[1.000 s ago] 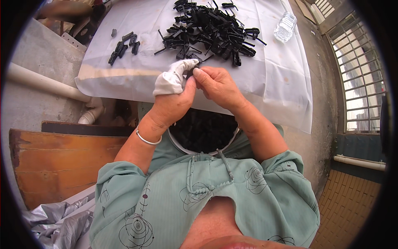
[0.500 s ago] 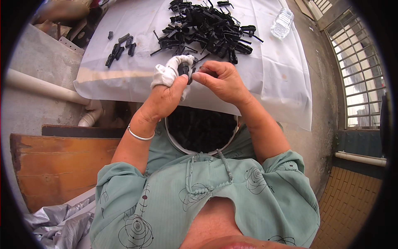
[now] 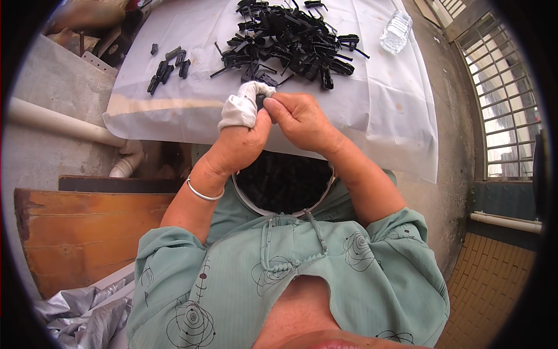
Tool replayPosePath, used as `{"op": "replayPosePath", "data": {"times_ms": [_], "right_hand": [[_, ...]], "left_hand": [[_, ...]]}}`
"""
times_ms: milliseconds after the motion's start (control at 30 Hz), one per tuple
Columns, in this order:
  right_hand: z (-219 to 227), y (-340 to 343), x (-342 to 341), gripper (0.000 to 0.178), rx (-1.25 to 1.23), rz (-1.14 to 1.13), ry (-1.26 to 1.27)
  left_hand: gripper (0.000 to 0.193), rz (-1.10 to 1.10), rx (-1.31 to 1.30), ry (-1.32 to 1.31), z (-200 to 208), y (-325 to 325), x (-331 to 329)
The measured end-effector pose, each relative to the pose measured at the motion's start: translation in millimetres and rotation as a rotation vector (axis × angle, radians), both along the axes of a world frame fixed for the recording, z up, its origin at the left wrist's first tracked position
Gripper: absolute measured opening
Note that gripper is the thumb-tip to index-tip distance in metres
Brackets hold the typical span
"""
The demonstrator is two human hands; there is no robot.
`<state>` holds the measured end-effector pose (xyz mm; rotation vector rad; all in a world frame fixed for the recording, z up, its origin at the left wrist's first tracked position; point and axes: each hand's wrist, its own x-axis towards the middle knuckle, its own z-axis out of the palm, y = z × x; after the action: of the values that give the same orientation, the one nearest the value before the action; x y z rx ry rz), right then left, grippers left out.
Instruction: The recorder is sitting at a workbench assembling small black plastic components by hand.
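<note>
Near the table's front edge, my left hand (image 3: 247,125), partly covered by a white cloth glove (image 3: 239,110), is closed around a small black plastic part (image 3: 260,101). My right hand (image 3: 300,120) meets it from the right, thumb and fingers pinched against the same part. Much of the part is hidden by the fingers. Just beyond my hands lies a heap of black plastic parts (image 3: 285,43) with thin strips sticking out. Off to the left, several smaller black pieces (image 3: 165,74) lie apart from the heap.
A white plastic sheet (image 3: 372,99) covers the table. At its far right lies a clear plastic bottle (image 3: 396,32). Below my hands, a round bucket (image 3: 249,205) with dark contents stands between my legs. An orange-brown wooden board (image 3: 87,232) and a white pipe (image 3: 64,121) are at left.
My right hand has come left and down onto the part, its fingers closing. My left hand has shifted slightly right, turning so the part is more covered.
</note>
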<state>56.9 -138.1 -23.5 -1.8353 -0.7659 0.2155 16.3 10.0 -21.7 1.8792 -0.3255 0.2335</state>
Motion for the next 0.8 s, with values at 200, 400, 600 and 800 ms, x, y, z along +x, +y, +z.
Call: {"op": "replayPosePath", "data": {"times_ms": [200, 400, 600, 800], "right_hand": [[-24.1, 18.4, -4.5, 0.028, 0.131, -0.047, 0.112], [-16.5, 16.7, 6.4, 0.027, 0.362, 0.121, 0.275], [-15.0, -0.9, 27.6, 0.012, -0.587, -0.394, -0.508], [-20.8, -10.5, 28.0, 0.009, -0.308, -0.339, -0.598]], "left_hand": [[0.023, 0.087, 0.073, -0.062, -2.9, 3.7, -6.2], [0.026, 0.114, 0.139, -0.158, 0.9, 18.8, -2.3], [0.046, 0.550, 0.923, -0.196, 15.2, 106.8, 45.3], [0.030, 0.374, 0.400, -0.188, -8.4, 66.0, 22.6]]}}
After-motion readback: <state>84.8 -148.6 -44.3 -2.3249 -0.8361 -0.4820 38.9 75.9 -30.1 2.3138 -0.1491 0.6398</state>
